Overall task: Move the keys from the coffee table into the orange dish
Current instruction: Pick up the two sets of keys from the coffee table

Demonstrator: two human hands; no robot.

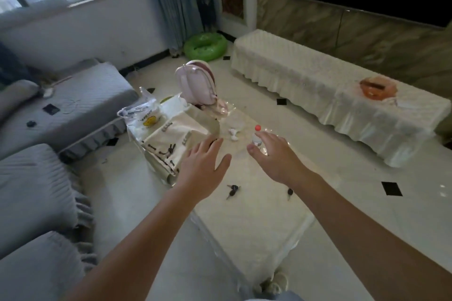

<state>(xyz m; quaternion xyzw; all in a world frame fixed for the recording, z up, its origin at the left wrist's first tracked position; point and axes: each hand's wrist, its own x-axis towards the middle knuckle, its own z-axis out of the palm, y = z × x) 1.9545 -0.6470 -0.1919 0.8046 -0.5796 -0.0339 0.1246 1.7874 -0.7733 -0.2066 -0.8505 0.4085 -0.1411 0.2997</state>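
We are at the very start of the job, by our reckoning: the keys (pixel 233 190) lie untouched on the coffee table (pixel 256 222), and nothing has gone into the orange dish (pixel 378 91), which sits well apart on the long white-draped bench (pixel 305 80) at about two o'clock from the keys. Both our hands hang above the table with nothing in them: the left hand (pixel 204 166) is spread flat, fingers splayed, at about ten o'clock from the keys, and the right hand (pixel 274 156) is loosely spread too, at about one o'clock, its fingers near a small bottle with a red cap (pixel 257 134) but not closed round it. The main bunch of keys looks to run its long axis from roughly one o'clock to seven o'clock, dark heads toward the far end; the blades are too small to read surely. A second dark key-like piece (pixel 290 192) lies just by our right wrist, partly hidden. The next move, we judge, calls for drawing one hand back and down toward us, pinching the bunch by the heads, then carrying it across to the bench.
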